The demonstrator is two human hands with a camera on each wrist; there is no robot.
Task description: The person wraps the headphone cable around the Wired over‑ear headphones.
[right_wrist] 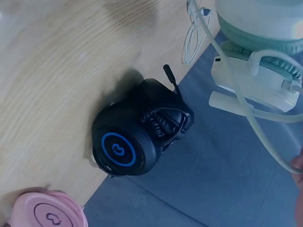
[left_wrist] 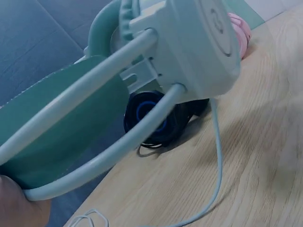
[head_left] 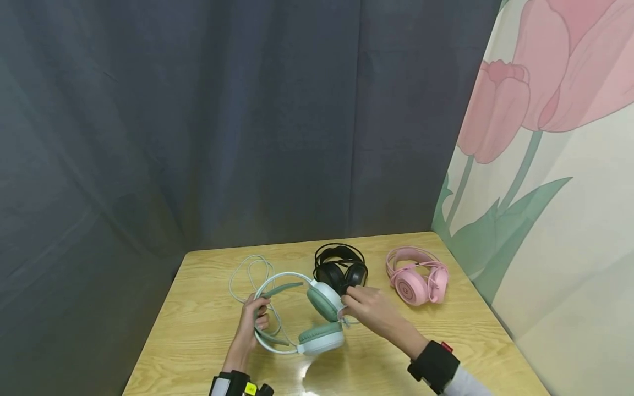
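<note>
My left hand [head_left: 250, 322] grips a white-and-green headset [head_left: 322, 345] by its headband, holding it tilted above the table. In the left wrist view, the white ear cup [left_wrist: 203, 52] and two headband rods extend from that hand. My right hand [head_left: 371, 311] is beside the ear cups, its fingers pinching a thin white cable [right_wrist: 244, 106]. Only its fingertips [right_wrist: 298, 172] show at the right wrist view's edge. A white microphone boom [right_wrist: 225, 103] sticks out by the lower ear cup. More of the headset's cable [head_left: 257, 257] lies looped on the table, left of the headset.
A black headset [head_left: 356, 275] with a microphone stands just behind my right hand. Farther right lies a pink headset [head_left: 412, 287]. The wooden table [head_left: 193, 324] meets a dark curtain [head_left: 277, 137] at the back and a tulip-patterned wall [head_left: 569, 264] at the right.
</note>
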